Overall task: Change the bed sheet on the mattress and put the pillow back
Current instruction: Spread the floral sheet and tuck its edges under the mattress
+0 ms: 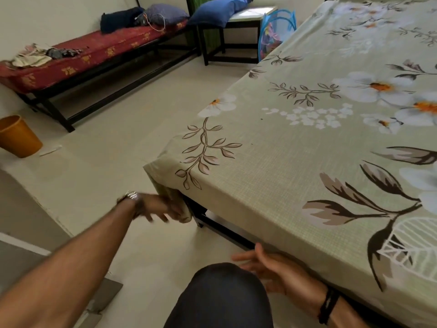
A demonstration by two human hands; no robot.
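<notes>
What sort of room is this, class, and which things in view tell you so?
Probably a shared bedroom: a bed under a floral sheet, a second cot with a red mattress, and pillows set aside by the wall.

Two hands are in view: the left hand (163, 210) near the bed corner and the right hand (269, 266) near the bottom edge. There is one floral bed sheet (319, 143) on the right. Two pillows lie far off: a patterned one (165, 11) and a plain blue one (220, 8). One red cot mattress (94, 53) lies far left, one orange bin (17, 136) at the left, one small table (246, 22) and one mesh laundry basket (276, 31) far back.
</notes>
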